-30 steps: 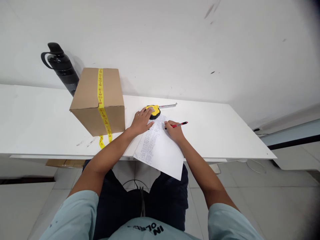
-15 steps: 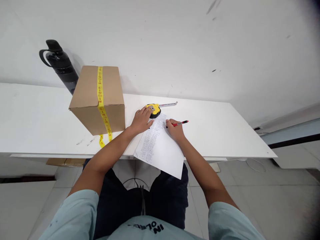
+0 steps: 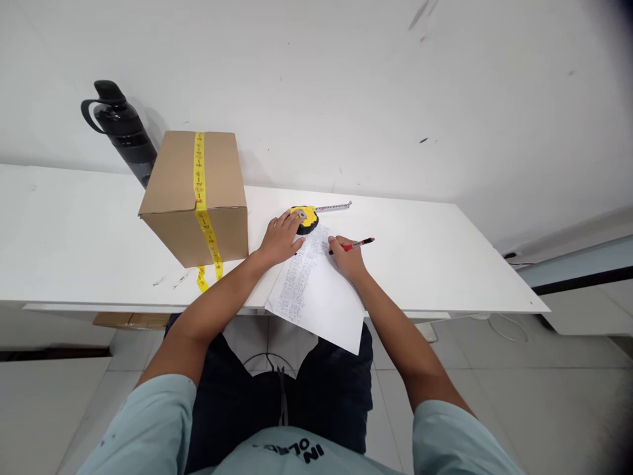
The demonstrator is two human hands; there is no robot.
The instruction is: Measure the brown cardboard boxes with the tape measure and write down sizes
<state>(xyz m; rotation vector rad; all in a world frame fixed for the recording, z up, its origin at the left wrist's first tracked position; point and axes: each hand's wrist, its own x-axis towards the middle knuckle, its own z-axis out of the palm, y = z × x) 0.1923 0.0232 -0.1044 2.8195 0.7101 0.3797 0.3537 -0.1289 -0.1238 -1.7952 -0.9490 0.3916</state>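
Note:
My right hand [image 3: 347,256] is closed around a red and black pen [image 3: 359,244], its writing end near the paper. Beneath that hand lies a white sheet [image 3: 331,300], handwritten down its left side and hanging past the table's front edge. My left hand [image 3: 280,239] rests flat at the sheet's upper left, fingers spread and thumb out. Its fingertips touch a yellow and black tape measure [image 3: 307,218], which sits at the top of the sheet. A short length of metal blade [image 3: 333,208] sticks out to the right. A small dark object by the left thumb is too small to name.
On the white table [image 3: 420,257], left of my left hand, stands a cardboard box [image 3: 198,198] sealed with yellow printed tape. A black bottle [image 3: 126,132] with a loop handle stands behind it. The wall [image 3: 346,99] rises along the table's back edge.
The pen's rear end has shifted very slightly to the right in my right hand. My left hand and the tape measure stay in place. The view has moved a touch.

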